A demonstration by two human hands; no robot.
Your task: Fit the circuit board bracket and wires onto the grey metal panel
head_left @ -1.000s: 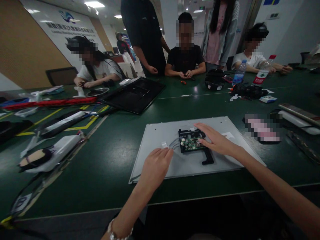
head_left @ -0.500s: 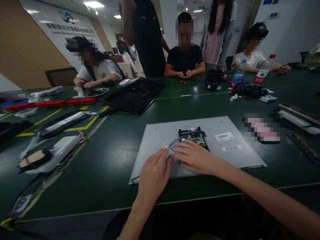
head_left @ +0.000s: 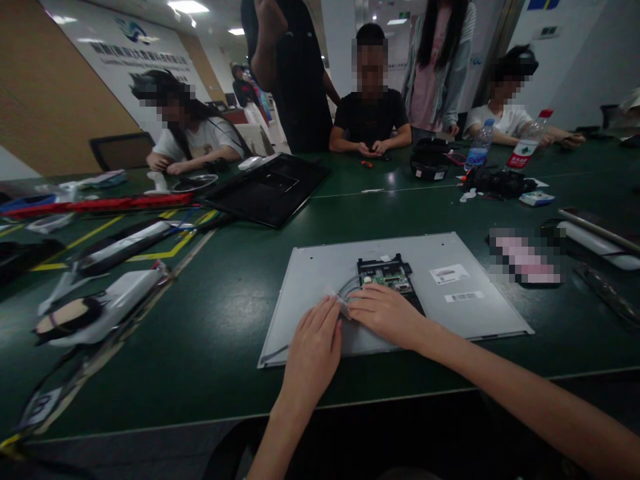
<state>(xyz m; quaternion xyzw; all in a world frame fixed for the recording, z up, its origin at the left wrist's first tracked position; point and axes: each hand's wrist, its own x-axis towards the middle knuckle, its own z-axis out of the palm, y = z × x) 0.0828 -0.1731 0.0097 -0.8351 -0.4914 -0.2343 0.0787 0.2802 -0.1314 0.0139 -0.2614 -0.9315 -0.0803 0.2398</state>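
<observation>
A flat silver-grey display panel (head_left: 480, 307) lies back-up in front of me. On it sit a black plastic bracket (head_left: 367, 267) and a green circuit board (head_left: 395, 283), partly covered by my right hand (head_left: 387, 317). Grey cables (head_left: 349, 285) curve from the board toward my fingers. My left hand (head_left: 314, 343) has its fingers pressed together on the left side of a piece of clear tape (head_left: 344, 307) over the cables. From the right, my right hand's fingertips close on the same tape. Just what each thumb grips is partly hidden.
A black monitor cover (head_left: 270, 190) lies beyond the panel to the left. Farther right are two bottles, a phone (head_left: 525, 257) and dark bundled cables (head_left: 500, 181). Power strips and leads (head_left: 120, 303) spread at left. Several people sit or stand across the green table (head_left: 215, 320).
My left hand has shifted slightly right, uncovering more of a grey cable at the panel's lower left. My right hand has moved slightly; both stay at the tape.
</observation>
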